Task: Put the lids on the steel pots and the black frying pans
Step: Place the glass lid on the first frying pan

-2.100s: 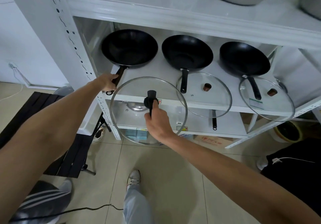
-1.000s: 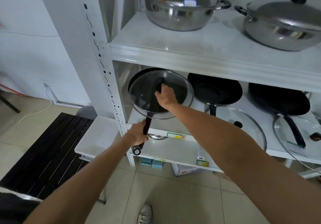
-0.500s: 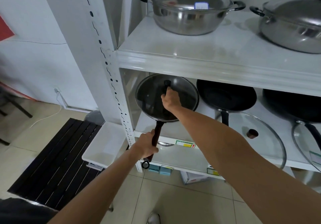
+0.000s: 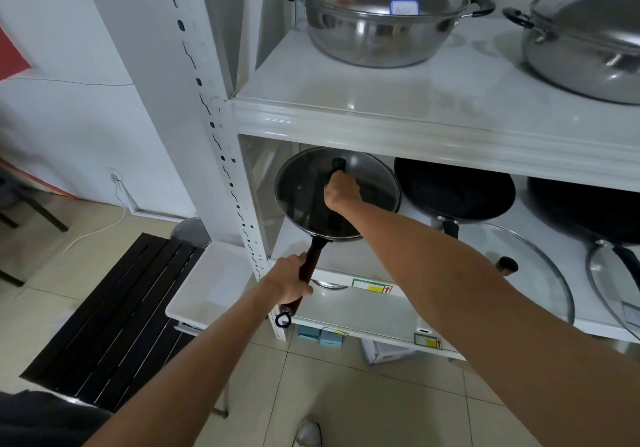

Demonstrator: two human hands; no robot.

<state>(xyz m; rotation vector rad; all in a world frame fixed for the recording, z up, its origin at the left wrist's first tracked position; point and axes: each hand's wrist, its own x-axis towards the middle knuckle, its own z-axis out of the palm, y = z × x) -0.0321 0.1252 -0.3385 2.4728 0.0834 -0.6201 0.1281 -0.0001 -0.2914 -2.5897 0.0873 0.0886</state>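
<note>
On the middle shelf (image 4: pixel 353 266), the leftmost black frying pan (image 4: pixel 313 235) carries a glass lid (image 4: pixel 301 190) on its rim. My right hand (image 4: pixel 343 192) grips the lid's black knob. My left hand (image 4: pixel 289 282) is closed around the pan's dark handle at the shelf's front edge. A second black pan (image 4: pixel 453 192) and a third black pan (image 4: pixel 585 211) stand uncovered to the right. In front of them lie two loose glass lids, the nearer lid (image 4: pixel 533 273) and the far-right lid (image 4: pixel 609 283). Two lidded steel pots, the left pot (image 4: pixel 374 20) and the right pot (image 4: pixel 588 41), stand on the top shelf.
A white perforated upright (image 4: pixel 221 155) borders the shelf on the left. Below it a white tray (image 4: pixel 207 290) and a black slatted rack (image 4: pixel 114 311) stand on the tiled floor. Boxes sit under the lowest shelf (image 4: pixel 367 311). My shoe (image 4: pixel 308 434) shows at the bottom.
My right hand carried the glass lid from in front of the shelf up onto the left pan and lowered it onto the rim. My left hand stayed on the pan's handle.
</note>
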